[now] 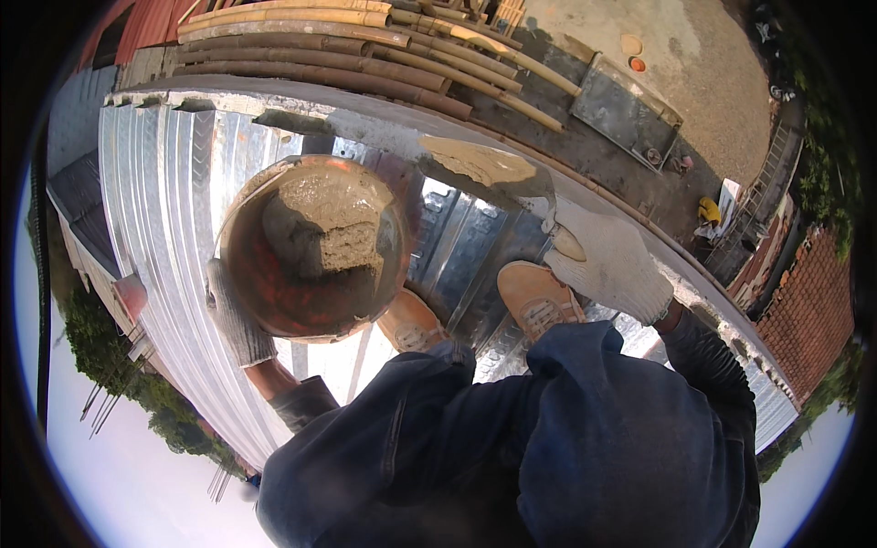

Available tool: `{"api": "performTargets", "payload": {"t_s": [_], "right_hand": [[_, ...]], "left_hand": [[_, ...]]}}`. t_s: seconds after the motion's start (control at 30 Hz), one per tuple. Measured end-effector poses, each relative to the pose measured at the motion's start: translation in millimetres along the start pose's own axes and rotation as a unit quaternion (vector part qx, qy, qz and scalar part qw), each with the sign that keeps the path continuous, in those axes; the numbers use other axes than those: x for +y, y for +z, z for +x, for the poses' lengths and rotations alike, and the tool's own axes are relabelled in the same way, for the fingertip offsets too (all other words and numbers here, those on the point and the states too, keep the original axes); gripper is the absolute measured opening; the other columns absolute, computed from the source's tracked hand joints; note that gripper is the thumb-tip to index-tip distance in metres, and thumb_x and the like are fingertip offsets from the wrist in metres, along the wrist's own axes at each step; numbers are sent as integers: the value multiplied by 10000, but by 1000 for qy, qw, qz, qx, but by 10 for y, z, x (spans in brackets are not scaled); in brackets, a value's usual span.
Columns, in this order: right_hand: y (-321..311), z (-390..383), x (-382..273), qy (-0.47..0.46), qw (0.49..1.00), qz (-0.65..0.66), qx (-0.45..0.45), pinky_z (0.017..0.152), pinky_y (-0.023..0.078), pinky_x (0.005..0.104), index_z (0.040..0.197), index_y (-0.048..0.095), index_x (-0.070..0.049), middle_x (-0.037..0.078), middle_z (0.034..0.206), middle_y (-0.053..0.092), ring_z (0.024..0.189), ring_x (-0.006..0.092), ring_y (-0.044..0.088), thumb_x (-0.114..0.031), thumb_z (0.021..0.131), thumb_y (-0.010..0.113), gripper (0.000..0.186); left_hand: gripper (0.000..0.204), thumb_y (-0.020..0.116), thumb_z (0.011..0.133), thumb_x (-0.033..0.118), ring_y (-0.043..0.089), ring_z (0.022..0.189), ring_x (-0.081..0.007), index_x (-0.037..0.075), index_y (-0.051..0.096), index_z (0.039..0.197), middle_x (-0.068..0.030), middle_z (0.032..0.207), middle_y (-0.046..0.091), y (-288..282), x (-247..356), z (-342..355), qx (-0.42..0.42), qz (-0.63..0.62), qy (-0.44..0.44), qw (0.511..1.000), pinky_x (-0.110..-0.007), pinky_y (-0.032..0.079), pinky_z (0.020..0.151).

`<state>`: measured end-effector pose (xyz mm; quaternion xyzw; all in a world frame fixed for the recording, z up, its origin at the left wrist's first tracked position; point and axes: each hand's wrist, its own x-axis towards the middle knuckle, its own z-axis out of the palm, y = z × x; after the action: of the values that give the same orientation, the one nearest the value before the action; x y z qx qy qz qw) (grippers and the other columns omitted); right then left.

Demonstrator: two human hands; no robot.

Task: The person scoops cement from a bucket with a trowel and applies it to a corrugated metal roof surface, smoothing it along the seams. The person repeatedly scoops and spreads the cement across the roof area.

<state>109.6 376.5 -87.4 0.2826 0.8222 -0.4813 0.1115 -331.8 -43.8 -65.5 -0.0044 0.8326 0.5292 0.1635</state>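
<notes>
My left hand (239, 315), in a knitted white glove, grips the side of a round bucket (301, 306) crusted with mortar. Wet grey-brown mortar (347, 210) fills part of the tilted bucket. My right hand (612, 260), gloved too, is closed on the wooden handle (567, 243) of a trowel. Its blade (539, 194) points left and carries a flat layer of mortar (480, 163). The trowel is held over the top of a narrow concrete wall (365, 128); whether it touches the wall I cannot tell.
Shiny corrugated metal sheeting (164, 210) lies along the wall, with my two shoes (539, 297) on it. Below, beyond the wall, are stacked bamboo poles (365, 68), a flat tray (626, 110), an orange pail (637, 65) and someone in yellow (709, 211). A tiled roof (808, 292) stands right.
</notes>
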Motion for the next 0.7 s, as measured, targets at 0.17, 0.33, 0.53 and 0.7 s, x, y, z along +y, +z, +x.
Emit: {"api": "performTargets", "payload": {"t_s": [0.17, 0.33, 0.53, 0.7], "right_hand": [[494, 282, -117, -56, 988, -119, 77, 771, 622, 469, 1150, 694, -69, 161, 985, 750, 867, 375, 778, -239, 950, 756, 269], [551, 257, -419, -3, 971, -239, -22, 726, 625, 416, 1184, 644, -54, 131, 963, 758, 816, 299, 799, -202, 912, 778, 337], [416, -50, -335, -7, 980, -186, -65, 692, 602, 480, 1137, 643, -66, 151, 938, 743, 771, 353, 765, -204, 978, 731, 229], [122, -169, -317, -12, 986, -163, -42, 716, 617, 459, 1193, 668, -64, 156, 964, 754, 828, 357, 786, -216, 981, 737, 269]], "left_hand": [[380, 674, 1170, 343, 749, 999, -190, -8, 745, 1297, -94, 1167, 792, 474, 217, -214, 21, -1, 19, 1000, -362, 643, 885], [400, 679, 1168, 360, 749, 999, -190, -15, 747, 1290, -96, 1172, 793, 374, 169, -167, 13, -11, 7, 1000, -360, 642, 883], [395, 676, 1171, 362, 753, 980, -181, -11, 767, 1266, -90, 1145, 801, 440, 162, -175, 7, -29, 5, 1000, -357, 644, 871], [378, 672, 1173, 350, 757, 971, -177, -2, 780, 1256, -88, 1135, 809, 342, 114, -129, 26, -30, 4, 999, -354, 644, 871]]}}
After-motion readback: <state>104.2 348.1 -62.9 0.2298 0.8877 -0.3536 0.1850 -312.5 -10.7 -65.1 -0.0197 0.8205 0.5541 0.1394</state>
